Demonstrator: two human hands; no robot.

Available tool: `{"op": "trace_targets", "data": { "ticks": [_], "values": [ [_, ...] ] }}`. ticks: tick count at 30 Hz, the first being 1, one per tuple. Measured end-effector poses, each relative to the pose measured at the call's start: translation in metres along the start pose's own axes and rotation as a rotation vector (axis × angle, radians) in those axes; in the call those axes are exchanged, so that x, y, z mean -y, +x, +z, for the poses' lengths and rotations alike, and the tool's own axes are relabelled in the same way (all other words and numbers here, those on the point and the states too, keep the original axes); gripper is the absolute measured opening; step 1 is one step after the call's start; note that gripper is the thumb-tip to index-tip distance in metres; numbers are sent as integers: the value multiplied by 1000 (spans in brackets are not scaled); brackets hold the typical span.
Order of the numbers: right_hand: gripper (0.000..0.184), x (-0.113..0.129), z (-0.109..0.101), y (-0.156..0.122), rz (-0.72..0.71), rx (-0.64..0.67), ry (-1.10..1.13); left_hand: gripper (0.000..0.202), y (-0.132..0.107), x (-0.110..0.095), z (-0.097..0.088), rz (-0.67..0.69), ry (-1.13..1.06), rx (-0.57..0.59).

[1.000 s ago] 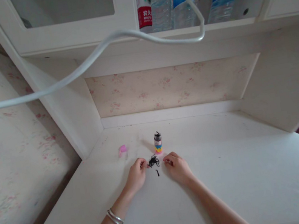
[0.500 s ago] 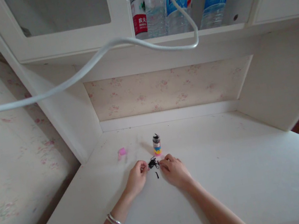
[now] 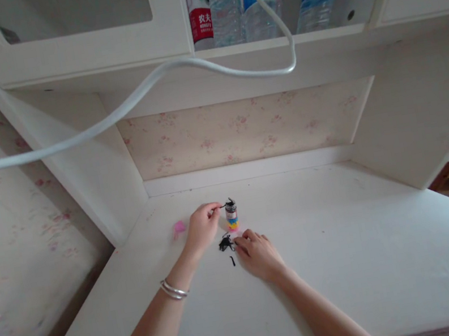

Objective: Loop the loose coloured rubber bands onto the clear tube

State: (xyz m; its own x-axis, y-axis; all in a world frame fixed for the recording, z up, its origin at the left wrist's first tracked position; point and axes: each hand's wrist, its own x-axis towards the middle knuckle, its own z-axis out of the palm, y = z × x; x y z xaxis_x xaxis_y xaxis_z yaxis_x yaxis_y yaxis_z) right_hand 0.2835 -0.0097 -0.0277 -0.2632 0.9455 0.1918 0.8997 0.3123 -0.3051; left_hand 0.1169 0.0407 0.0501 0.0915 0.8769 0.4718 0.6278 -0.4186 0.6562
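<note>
A small clear jar (image 3: 231,215) stands upright on the white desk, with black, blue, yellow and pink layers inside and black loops sticking out of its mouth. My left hand (image 3: 204,226) is beside the jar's top, its fingertips pinched on a thin black elastic band (image 3: 222,207) that reaches the mouth. In front of the jar lies a small tangled pile of black elastic bands (image 3: 225,242). My right hand (image 3: 260,252) rests on the desk at the pile's right edge, fingers curled together; what they hold, if anything, is too small to make out.
A single black strip (image 3: 232,261) lies nearer me. Left of the jar is a pink piece (image 3: 178,227), perhaps a lid. A white cable (image 3: 142,87) crosses the view above the white desk (image 3: 356,283). Plastic bottles (image 3: 224,13) stand in the cupboard overhead.
My left hand has moved up and away from the pile to the jar's mouth, carrying a black elastic band. My right hand stays by the pile. The view has shifted slightly.
</note>
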Motion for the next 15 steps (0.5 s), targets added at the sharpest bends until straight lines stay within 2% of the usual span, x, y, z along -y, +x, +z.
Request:
{"op": "trace_targets", "data": {
  "ticks": [2, 5, 10, 15],
  "values": [
    [31, 0, 0, 0, 1, 1, 3, 25, 13, -10, 4, 62, 79, -20],
    [30, 0, 0, -1, 8, 0, 1, 25, 24, -18, 10, 86, 217, -6],
    [31, -2, -1, -1, -3, 6, 15, 26, 26, -20, 15, 138, 349, 52],
    [30, -3, -1, -1, -11, -12, 24, 23, 26, -17, 17, 166, 393, 53]
  ]
}}
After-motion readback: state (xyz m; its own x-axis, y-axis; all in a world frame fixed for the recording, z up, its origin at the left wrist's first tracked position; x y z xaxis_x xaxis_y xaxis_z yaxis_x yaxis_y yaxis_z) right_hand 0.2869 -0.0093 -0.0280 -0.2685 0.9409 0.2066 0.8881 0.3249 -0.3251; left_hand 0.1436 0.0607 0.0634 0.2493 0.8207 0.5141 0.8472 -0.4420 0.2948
